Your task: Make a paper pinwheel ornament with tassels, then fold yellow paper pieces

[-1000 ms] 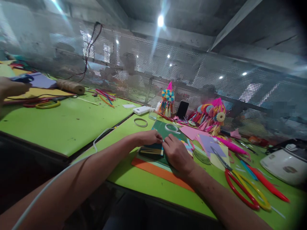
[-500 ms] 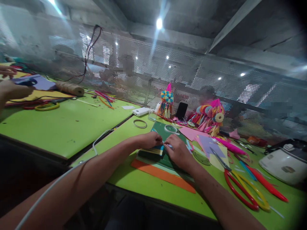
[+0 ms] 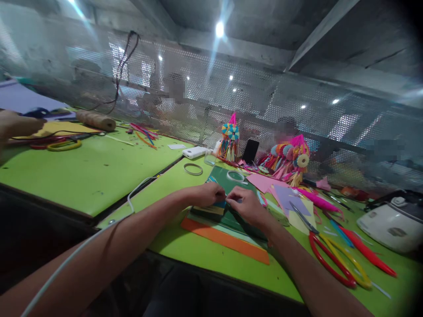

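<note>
Over a dark green board (image 3: 218,172), my left hand (image 3: 209,193) and my right hand (image 3: 246,203) face each other with fingertips almost touching. Both are closed in a pinch. Whatever lies between the fingertips is too small to make out. Blue and cream paper pieces (image 3: 214,210) rest under my left hand on the board. A white ring (image 3: 235,176) lies on the board just beyond my right hand. Along the board's near edge runs an orange paper strip (image 3: 228,242), with pale green paper beside it.
Red-and-yellow-handled scissors (image 3: 333,259) and a red pen-like tool (image 3: 368,251) lie at right, near a white appliance (image 3: 393,224). Tasselled paper ornaments (image 3: 230,136) and a phone (image 3: 250,152) stand behind. A white cable (image 3: 130,200) crosses my left arm. Another person's hand (image 3: 16,125) is far left.
My right hand has shifted slightly, its fingers drawn closer together near my left fingertips. At far left, the other person's purple paper has moved and one of their hands has left view.
</note>
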A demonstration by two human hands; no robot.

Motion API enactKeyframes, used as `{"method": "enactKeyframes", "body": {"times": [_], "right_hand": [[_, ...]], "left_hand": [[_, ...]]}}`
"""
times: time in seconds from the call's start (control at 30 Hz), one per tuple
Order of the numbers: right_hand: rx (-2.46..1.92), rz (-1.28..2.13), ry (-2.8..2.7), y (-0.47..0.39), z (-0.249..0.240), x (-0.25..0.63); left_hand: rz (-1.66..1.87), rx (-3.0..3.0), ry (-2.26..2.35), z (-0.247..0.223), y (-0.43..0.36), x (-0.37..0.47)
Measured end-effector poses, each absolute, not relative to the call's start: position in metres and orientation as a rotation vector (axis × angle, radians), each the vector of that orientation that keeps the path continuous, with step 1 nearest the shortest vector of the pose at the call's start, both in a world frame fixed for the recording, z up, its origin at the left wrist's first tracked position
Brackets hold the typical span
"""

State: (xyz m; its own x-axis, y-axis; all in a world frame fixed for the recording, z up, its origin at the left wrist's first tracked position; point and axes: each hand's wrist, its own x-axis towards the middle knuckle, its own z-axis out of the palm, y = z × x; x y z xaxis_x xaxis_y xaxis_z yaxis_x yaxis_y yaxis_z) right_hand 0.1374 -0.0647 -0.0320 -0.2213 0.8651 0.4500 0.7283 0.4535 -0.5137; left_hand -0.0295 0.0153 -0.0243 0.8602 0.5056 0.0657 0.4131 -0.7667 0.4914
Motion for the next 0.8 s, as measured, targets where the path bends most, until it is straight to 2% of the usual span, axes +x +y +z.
{"method": "enactKeyframes", "body": {"times": [0.3,0.47,0.8], "right_hand": [[-1.303,0.068,-2.118,-0.0686,-0.0313,0.1349],[-1.288,-0.061,-2.165,-0.0668,-0.0349,0.1379],[-1.301,-0.02,-2.241,-0.0684,-0.0303,0.1385]], "left_hand": [[0.274,2.574,0.654,-0.0277,0.0182,-0.029],[0.303,2.546,0.804,-0.0241,0.0148,-0.0285],[0.393,2.515,0.705,-0.024,0.0151,-0.0312]]}}
